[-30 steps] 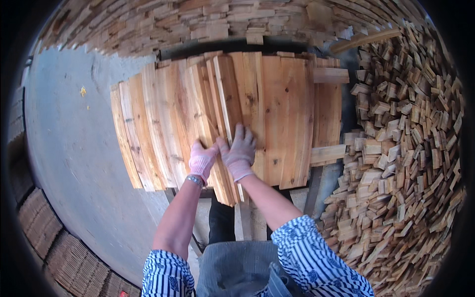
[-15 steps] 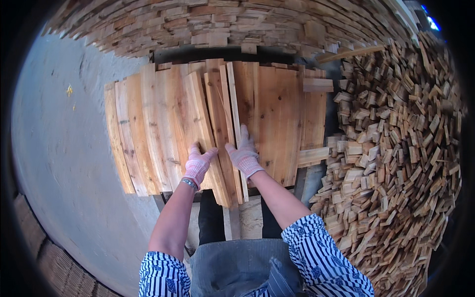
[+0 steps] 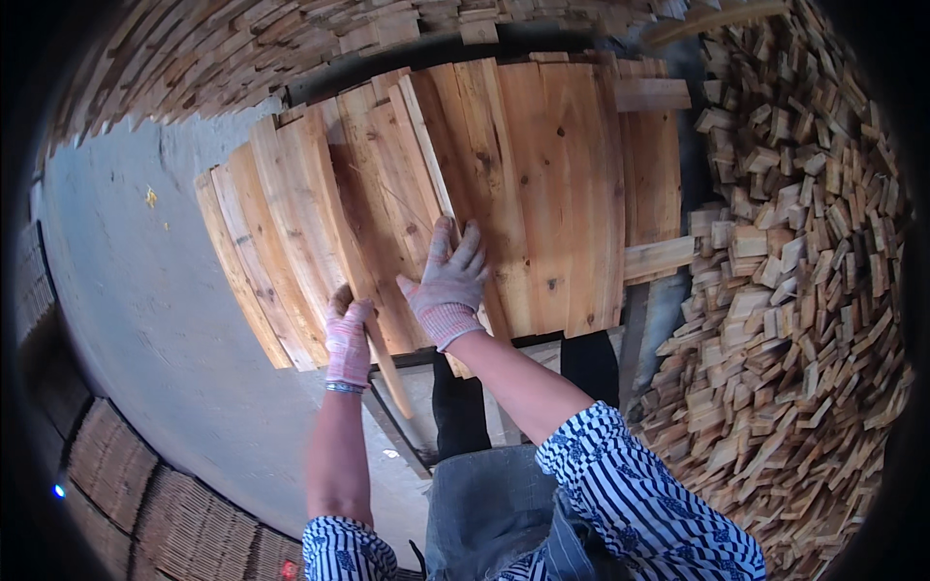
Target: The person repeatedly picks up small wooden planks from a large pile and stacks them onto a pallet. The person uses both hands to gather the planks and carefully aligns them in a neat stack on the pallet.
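Observation:
Side by side in front of me lies a layer of wooden boards (image 3: 572,194), running away from me. My left hand (image 3: 347,334), in a pale knitted glove, is closed round the near part of a long board (image 3: 334,218), which looks tilted up; its near end sticks out past the layer toward me. Flat on the boards to the right rests my gloved right hand (image 3: 450,286), fingers stretched and slightly apart. Under and beyond its fingertips runs a narrow board with a light edge (image 3: 423,140). The left fingertips are partly hidden.
A large heap of short wood blocks (image 3: 775,290) lies on the right. Stacked wood (image 3: 252,48) forms a wall along the far side. Two short crosspieces (image 3: 659,257) jut from the layer's right edge. Grey floor (image 3: 165,281) spreads left; stacks of slats (image 3: 111,450) stand lower left.
My left hand has moved left with a board, which now slants away from the others. My right hand has shifted left and lies flatter on the boards. The view has turned and moved.

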The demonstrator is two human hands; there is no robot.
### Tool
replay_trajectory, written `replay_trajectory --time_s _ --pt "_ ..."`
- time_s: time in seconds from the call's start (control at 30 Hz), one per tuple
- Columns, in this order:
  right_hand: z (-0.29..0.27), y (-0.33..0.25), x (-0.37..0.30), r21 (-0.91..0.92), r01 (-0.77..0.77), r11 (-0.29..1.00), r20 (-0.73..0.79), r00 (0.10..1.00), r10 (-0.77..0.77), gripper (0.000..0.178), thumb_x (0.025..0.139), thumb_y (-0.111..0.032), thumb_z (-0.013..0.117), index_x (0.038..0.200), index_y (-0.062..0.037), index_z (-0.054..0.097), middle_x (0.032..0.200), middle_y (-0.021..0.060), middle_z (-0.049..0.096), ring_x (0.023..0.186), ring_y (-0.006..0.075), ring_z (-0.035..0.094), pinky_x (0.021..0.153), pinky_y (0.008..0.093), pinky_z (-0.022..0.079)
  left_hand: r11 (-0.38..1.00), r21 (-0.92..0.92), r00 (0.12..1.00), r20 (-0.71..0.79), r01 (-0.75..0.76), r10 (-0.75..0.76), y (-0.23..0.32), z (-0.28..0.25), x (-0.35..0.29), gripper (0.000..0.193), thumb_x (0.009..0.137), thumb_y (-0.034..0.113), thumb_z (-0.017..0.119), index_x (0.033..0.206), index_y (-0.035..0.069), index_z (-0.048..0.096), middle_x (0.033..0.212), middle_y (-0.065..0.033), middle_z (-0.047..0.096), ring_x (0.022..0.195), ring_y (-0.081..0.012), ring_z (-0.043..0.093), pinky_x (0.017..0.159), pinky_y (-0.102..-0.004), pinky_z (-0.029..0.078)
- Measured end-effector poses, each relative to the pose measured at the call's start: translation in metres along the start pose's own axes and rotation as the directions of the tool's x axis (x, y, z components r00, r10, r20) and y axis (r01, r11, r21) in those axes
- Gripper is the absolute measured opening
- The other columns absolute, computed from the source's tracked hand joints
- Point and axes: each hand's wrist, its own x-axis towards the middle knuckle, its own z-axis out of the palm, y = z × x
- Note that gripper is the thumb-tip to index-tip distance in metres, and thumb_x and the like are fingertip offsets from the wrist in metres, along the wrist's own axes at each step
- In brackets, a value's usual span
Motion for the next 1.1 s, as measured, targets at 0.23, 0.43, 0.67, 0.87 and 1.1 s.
replay_trajectory --time_s 0.23,0.43,0.67,0.87,1.1 --pt "0.046 0.012 0.004 -0.199 0.127 0.972 -0.279 0.943 -0.181 0.078 0.087 -0.033 0.063 0.154 -0.0263 0.023 0.155 0.0268 0.021 0.137 0.051 0.028 0.112 0.0676 0.023 0.966 0.26 0.971 -0.236 0.016 0.048 0.002 0.066 -0.018 0.062 0.084 0.013 0.076 0.135 -0.002 0.043 0.121 -0.017 0.06 0.107 -0.0237 0.059 0.094 -0.0342 0.049" --pt "0.007 0.039 0.016 0.025 0.113 0.993 -0.246 0.964 -0.103 0.104 0.082 -0.026 0.07 0.158 -0.0127 0.001 0.152 0.0279 0.03 0.136 0.0449 0.038 0.11 0.0552 0.035 0.935 0.353 0.975 -0.22 0.043 0.038 0.02 0.078 -0.02 0.067 0.084 0.015 0.077 0.137 -0.003 0.041 0.12 -0.0163 0.06 0.104 -0.0222 0.059 0.091 -0.0328 0.049" --pt "-0.053 0.037 0.039 0.166 -0.219 0.962 0.148 0.97 0.195 0.102 0.082 -0.038 0.073 0.158 -0.0096 0.01 0.146 0.0262 0.04 0.131 0.0419 0.045 0.107 0.0479 0.039 0.535 0.773 0.863 -0.483 0.34 0.148 0.02 0.166 0.004 0.102 0.061 0.042 0.092 0.138 0.0 0.04 0.13 -0.0276 0.054 0.122 -0.04 0.054 0.104 -0.0441 0.045" --pt "-0.105 0.155 0.048 0.699 -0.004 0.715 0.128 0.985 -0.119 0.104 0.083 -0.039 0.075 0.158 -0.004 0.013 0.16 0.0239 0.025 0.149 0.0325 0.024 0.12 0.0356 0.023 0.482 0.817 0.889 -0.433 0.316 0.151 0.008 0.162 0.018 0.103 0.06 0.037 0.094 0.137 -0.001 0.038 0.134 -0.026 0.053 0.124 -0.0409 0.053 0.104 -0.046 0.046" --pt "-0.212 0.321 0.119 0.795 -0.112 0.596 0.156 0.987 -0.022 0.101 0.085 -0.053 0.068 0.156 -0.0012 0.019 0.152 0.0202 0.041 0.14 0.0304 0.041 0.115 0.0351 0.031 0.477 0.876 0.928 -0.234 0.072 0.289 -0.012 0.133 0.034 0.078 0.069 0.034 0.09 0.117 -0.008 0.047 0.114 -0.0201 0.058 0.104 -0.0303 0.056 0.095 -0.0375 0.045"
